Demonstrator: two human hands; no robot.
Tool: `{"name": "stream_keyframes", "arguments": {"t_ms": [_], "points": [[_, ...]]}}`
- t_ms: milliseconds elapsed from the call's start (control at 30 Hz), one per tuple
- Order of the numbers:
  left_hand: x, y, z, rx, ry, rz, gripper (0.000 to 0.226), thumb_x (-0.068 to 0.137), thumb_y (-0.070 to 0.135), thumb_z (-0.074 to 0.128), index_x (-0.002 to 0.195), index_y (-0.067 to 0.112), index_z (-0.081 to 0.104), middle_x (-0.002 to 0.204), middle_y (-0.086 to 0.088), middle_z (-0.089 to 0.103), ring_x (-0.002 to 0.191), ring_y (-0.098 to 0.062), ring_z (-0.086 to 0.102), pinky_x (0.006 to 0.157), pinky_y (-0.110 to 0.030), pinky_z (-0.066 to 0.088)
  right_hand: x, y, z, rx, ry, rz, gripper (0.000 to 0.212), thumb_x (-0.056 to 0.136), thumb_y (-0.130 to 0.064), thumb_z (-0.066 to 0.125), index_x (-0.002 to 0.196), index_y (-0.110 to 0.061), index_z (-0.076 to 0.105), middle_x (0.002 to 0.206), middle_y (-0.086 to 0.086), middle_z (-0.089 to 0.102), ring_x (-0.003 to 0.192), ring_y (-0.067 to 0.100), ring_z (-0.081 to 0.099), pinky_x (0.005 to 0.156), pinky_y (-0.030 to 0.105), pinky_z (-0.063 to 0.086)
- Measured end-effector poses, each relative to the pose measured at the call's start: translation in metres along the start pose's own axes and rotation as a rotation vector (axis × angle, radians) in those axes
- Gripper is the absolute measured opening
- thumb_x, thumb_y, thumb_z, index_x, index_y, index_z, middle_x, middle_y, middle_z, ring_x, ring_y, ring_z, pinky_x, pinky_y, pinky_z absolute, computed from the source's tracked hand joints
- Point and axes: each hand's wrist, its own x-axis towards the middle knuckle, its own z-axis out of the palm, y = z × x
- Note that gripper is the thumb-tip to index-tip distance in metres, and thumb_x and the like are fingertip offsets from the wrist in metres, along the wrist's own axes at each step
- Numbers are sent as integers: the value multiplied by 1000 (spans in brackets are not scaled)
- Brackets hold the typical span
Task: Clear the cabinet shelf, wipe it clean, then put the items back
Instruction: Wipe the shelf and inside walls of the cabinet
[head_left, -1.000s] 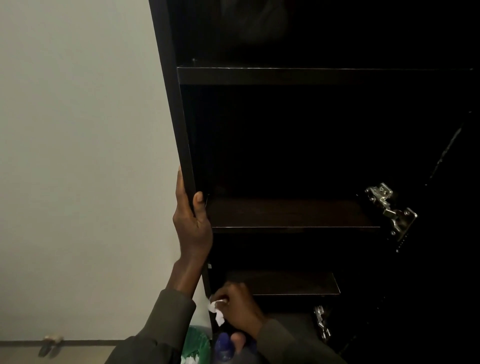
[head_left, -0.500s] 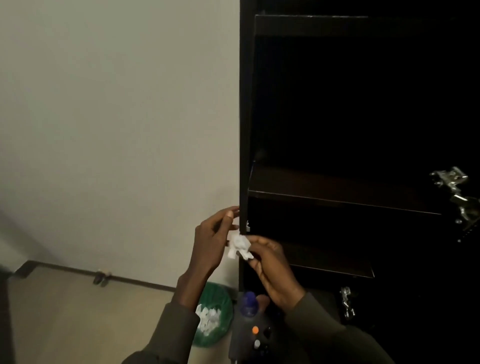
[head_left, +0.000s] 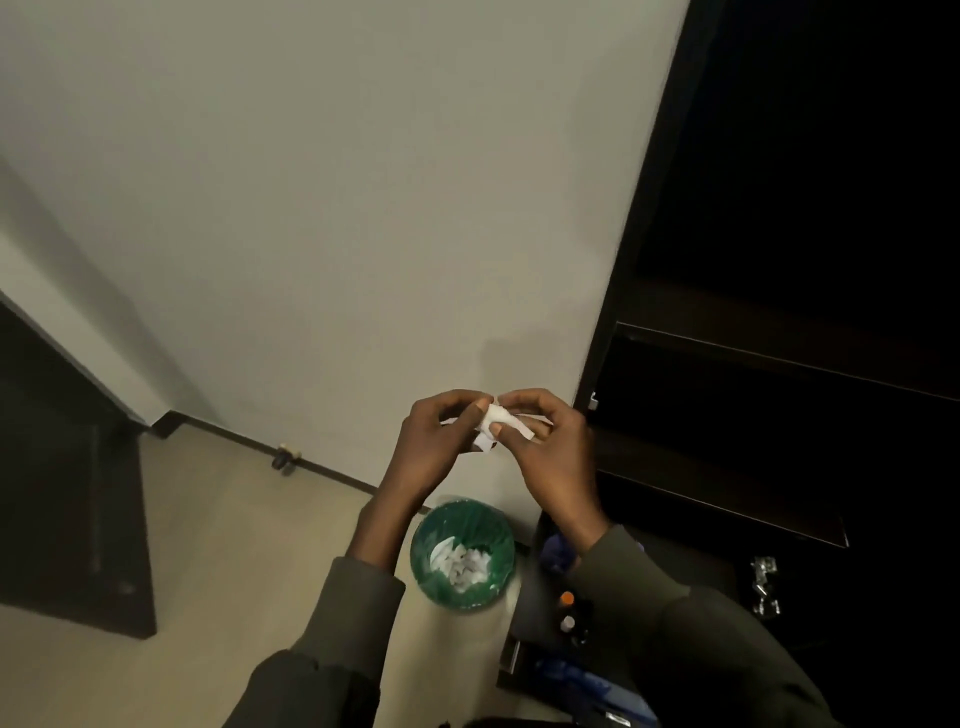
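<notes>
Your left hand and right hand are together in front of the wall, both pinching one small wad of tissue between fingers and thumbs; neither hand holds anything else. The tissue is white, thin and crumpled, with a torn flap hanging below.

The cabinet stands open to your right, dark and smooth, its shelves flat boards with pale front edges. The shelves in view carry nothing you can make out, though the interior is too dark to be sure. So clearing looks done and wiping is probably under way or closing.

Directly below your hands sits a round green bin holding white scraps. Small bottles stand on a low surface beside it, likely awaiting return.
</notes>
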Motion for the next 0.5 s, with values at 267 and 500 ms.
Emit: {"name": "stream_keyframes", "arguments": {"t_ms": [267, 500], "points": [[-18, -39, -31, -189, 99, -174, 22, 98, 17, 54, 114, 12, 69, 109, -4, 72, 90, -23, 73, 87, -31, 58, -11, 33, 27, -345, 32, -202, 20, 81, -7, 75, 95, -22, 75, 95, -11, 70, 89, 2, 64, 71, 14, 51], [-23, -70, -55, -183, 269, -236, 25, 100, 15, 47, 113, 11, 67, 109, -1, 71, 91, -22, 73, 86, -32, 58, -4, 66, 45, -443, -2, -113, 18, 85, -10, 72, 100, -18, 74, 101, -6, 70, 90, 6, 62, 76, 23, 56]]}}
